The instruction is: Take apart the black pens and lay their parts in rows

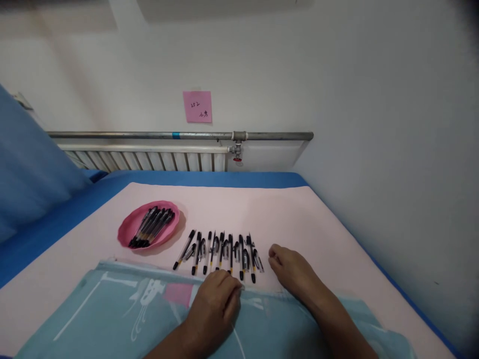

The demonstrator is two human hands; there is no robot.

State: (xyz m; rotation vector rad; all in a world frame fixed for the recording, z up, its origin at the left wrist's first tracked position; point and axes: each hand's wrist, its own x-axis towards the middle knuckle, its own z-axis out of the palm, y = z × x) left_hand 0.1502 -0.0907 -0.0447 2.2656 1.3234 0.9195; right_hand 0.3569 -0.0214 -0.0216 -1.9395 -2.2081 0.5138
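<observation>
Disassembled black pens (220,252) lie in a rough row on the pink sheet, long clear barrels with loose caps among them. My left hand (219,303) rests just below the row, on the near cloth's edge, its fingers curled in. Whatever may be under those fingers is hidden. To the right of the row, my right hand (290,265) lies on the sheet with loosely closed fingers and nothing visible in them. A pink scalloped dish (125,227) stands to the left, holding a heap of black pens (152,225).
A teal patterned cloth (112,309) covers the near edge of the pink sheet (224,204). Behind the blue bed surface (209,178) run a radiator (160,160) and a metal pipe (142,135). A blue curtain (33,164) hangs at left; a wall rises at right.
</observation>
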